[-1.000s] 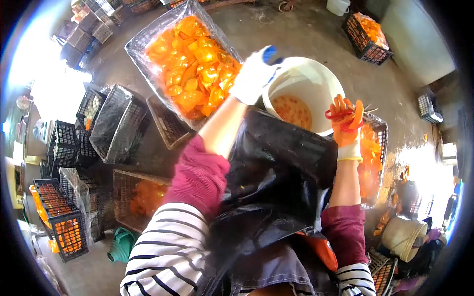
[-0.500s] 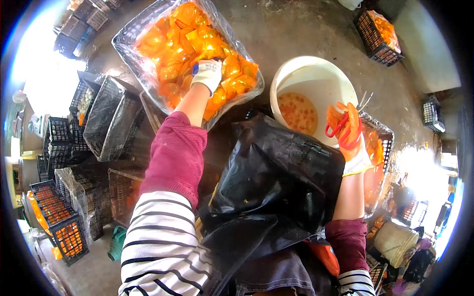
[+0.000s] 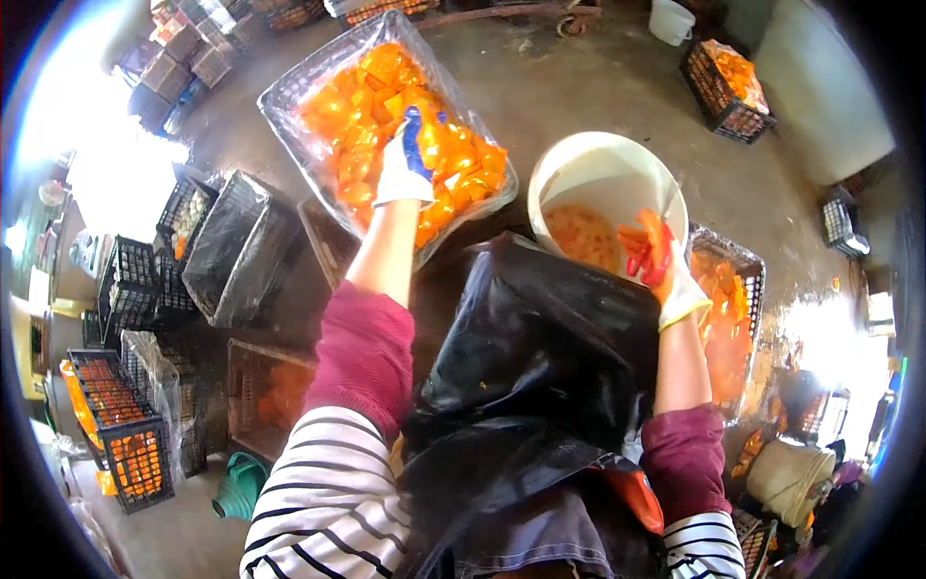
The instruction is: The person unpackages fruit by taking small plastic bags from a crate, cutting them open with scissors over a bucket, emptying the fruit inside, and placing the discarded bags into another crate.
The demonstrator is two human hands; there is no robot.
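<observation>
My left hand (image 3: 403, 169), in a white glove with blue coating, is closed on an orange packet (image 3: 429, 140) over the upper crate. Several shiny orange packets (image 3: 352, 125) fill this plastic-lined crate (image 3: 289, 135). My right hand (image 3: 659, 261) wears an orange-and-white glove and is closed around red-handled scissors (image 3: 635, 262); the blades are hidden. It is at the near right rim of a white bucket (image 3: 661, 179), which holds cloudy liquid with orange pieces (image 3: 584, 232). A black apron (image 3: 550, 338) covers my lap.
Right of the bucket stands a crate of orange packets (image 3: 723, 309). Black crates (image 3: 231, 251) are stacked at left, near a green container (image 3: 241, 484). Another filled crate (image 3: 728, 92) and a white pail (image 3: 670, 21) are at the far right. The concrete floor (image 3: 511, 87) looks wet.
My view has tilted upward, bringing in a cart at the top. My left hand has turned, its blue coating now showing beside a packet. My right hand has moved slightly left, and the scissor blades no longer show.
</observation>
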